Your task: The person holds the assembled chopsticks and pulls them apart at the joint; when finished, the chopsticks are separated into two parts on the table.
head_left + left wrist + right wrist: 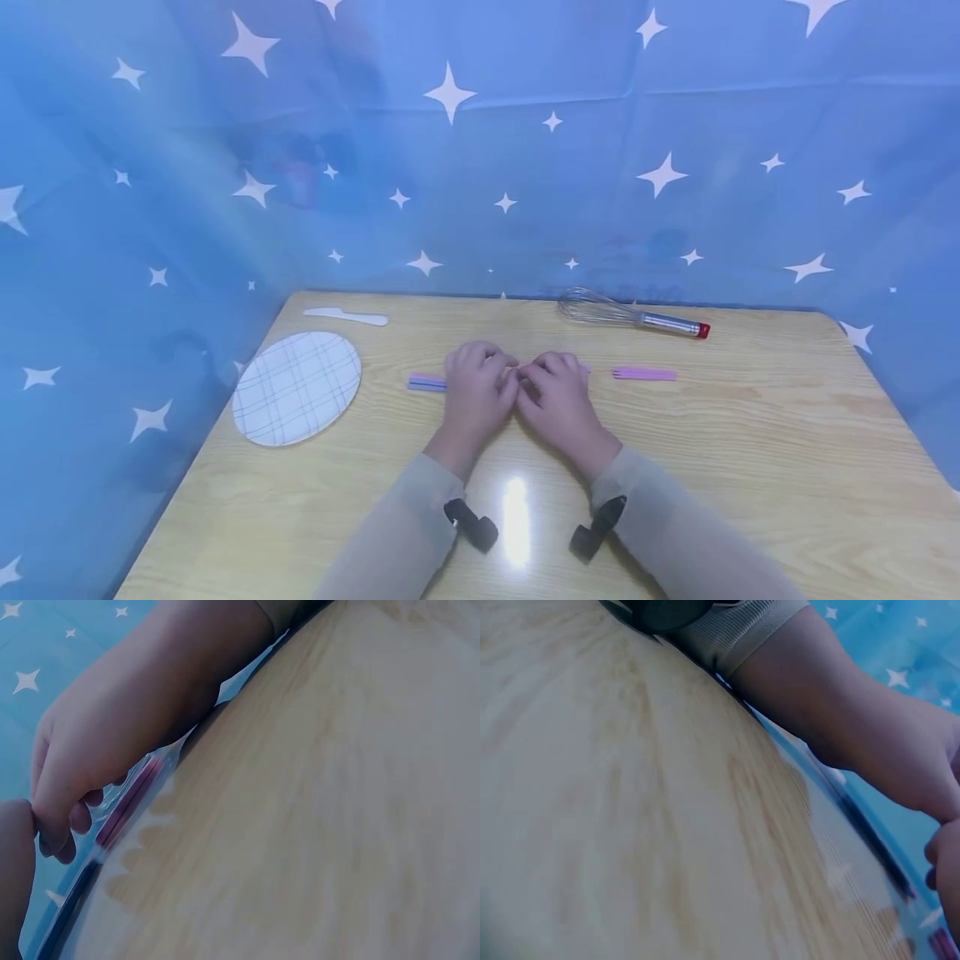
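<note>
Pencils (427,385) beside fingers (467,357) of left hand (477,387) — grasp unclear, likewise for right hand (560,398)

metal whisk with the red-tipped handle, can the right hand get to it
Likely yes: the metal whisk lies beyond the right hand, with only bare pale wooden table between them.

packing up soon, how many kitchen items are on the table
3: a checked plate at left, a white knife beyond it, and a whisk at the back, right of centre. Something small could be hidden.
</note>
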`<move>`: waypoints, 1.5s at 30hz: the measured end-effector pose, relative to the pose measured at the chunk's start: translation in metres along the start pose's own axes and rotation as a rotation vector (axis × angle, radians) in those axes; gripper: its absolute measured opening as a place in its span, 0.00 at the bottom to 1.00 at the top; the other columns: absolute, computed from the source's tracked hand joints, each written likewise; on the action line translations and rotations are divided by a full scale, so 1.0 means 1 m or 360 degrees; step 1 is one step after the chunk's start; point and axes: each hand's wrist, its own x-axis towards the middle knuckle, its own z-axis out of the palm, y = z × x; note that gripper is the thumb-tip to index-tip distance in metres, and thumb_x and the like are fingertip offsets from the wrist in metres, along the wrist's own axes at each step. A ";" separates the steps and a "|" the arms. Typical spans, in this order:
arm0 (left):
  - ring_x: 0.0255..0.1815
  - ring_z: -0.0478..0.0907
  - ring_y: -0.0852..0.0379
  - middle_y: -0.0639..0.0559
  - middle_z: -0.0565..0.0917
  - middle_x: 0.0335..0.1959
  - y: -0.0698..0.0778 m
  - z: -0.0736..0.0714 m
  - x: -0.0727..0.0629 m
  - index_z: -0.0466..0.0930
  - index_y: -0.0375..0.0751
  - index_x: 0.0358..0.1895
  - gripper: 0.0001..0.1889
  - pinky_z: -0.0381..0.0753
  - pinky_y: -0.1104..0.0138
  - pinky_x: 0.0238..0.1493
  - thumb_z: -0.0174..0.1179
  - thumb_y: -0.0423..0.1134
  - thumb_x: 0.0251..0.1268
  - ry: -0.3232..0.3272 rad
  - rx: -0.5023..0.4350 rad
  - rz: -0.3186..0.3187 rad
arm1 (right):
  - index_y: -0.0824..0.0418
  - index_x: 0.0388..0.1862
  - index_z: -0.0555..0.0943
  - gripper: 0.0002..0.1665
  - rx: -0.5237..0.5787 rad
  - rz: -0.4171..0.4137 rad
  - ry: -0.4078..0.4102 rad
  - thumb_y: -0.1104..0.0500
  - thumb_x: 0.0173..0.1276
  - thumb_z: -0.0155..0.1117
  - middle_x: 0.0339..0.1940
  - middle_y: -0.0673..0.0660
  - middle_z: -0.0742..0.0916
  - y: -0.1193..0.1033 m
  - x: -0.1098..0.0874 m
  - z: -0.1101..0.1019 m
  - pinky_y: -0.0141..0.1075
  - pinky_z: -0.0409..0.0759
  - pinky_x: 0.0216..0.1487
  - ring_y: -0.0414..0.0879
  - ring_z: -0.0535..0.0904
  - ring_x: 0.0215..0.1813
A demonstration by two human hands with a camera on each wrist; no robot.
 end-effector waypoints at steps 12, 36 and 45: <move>0.49 0.82 0.48 0.52 0.87 0.42 -0.049 -0.045 -0.017 0.90 0.43 0.44 0.09 0.77 0.50 0.58 0.65 0.43 0.70 -0.0090 -0.0087 -0.0005 | 0.49 0.50 0.92 0.14 0.0010 0.0023 -0.0159 0.44 0.75 0.69 0.49 0.51 0.82 -0.012 0.003 0.016 0.54 0.63 0.62 0.53 0.70 0.57; 0.50 0.74 0.56 0.61 0.83 0.43 -0.087 -0.060 -0.033 0.91 0.52 0.46 0.09 0.71 0.55 0.62 0.72 0.46 0.66 -0.0593 -0.0124 -0.0118 | 0.51 0.46 0.91 0.06 0.0131 0.0121 -0.0248 0.57 0.72 0.75 0.44 0.49 0.85 -0.015 0.005 0.016 0.52 0.66 0.61 0.53 0.72 0.56; 0.50 0.75 0.57 0.62 0.84 0.43 -0.085 -0.059 -0.031 0.90 0.54 0.45 0.06 0.71 0.55 0.63 0.70 0.45 0.68 -0.0580 -0.0120 -0.0085 | 0.51 0.44 0.90 0.03 0.0111 0.0086 -0.0270 0.57 0.74 0.72 0.45 0.49 0.87 -0.012 0.005 0.015 0.53 0.68 0.63 0.54 0.74 0.56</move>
